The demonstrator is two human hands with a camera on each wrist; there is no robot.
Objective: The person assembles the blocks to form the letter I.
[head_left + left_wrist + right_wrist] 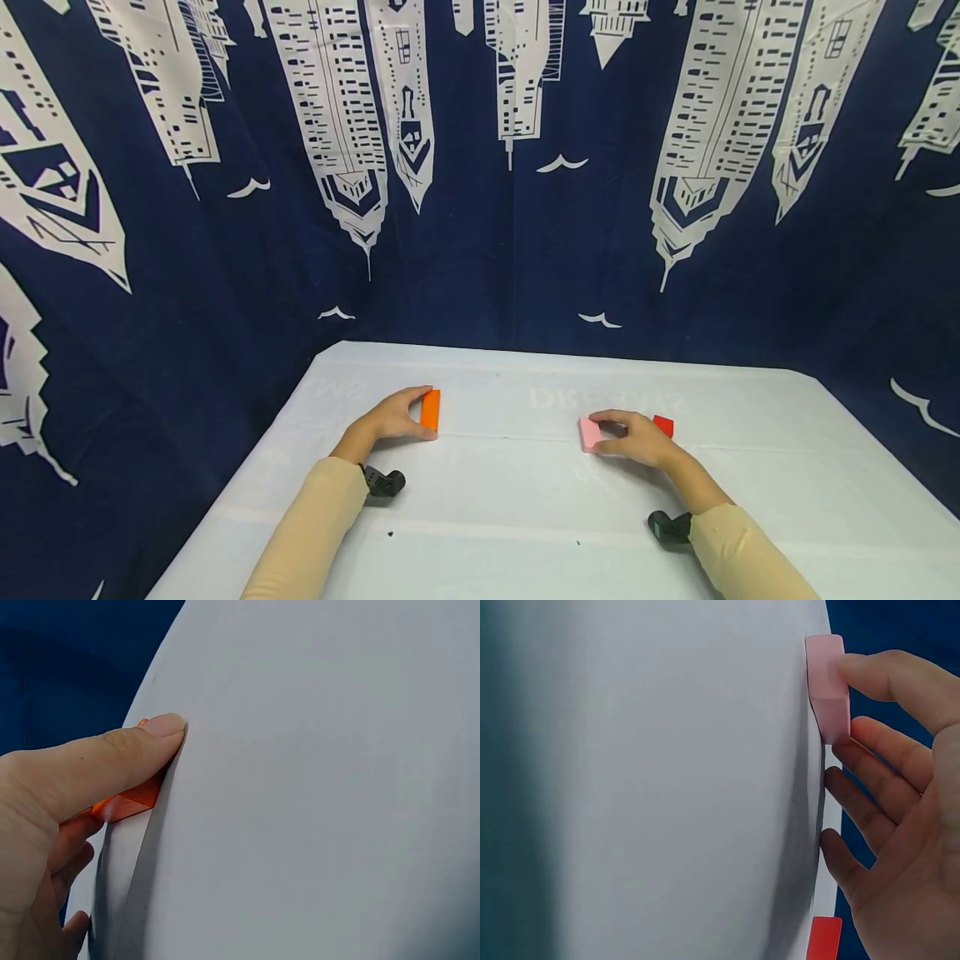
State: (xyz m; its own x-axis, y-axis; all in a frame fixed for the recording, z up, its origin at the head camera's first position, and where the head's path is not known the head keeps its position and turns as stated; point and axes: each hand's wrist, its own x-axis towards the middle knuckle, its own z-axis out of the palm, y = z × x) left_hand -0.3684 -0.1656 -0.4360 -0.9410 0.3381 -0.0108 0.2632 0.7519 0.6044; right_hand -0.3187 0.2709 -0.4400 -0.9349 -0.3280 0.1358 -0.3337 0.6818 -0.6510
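A: Which step?
B: Gripping, I judged; next move called for steady, even pinches.
A: Pose?
B: Forearms (309,527) angled inward. Right hand (633,436): fingers clamped on pink block (589,435), red block (663,426) just beyond. Left hand (392,415), slightly farther: clamped on orange block (430,410). Both at tabletop (495,500).
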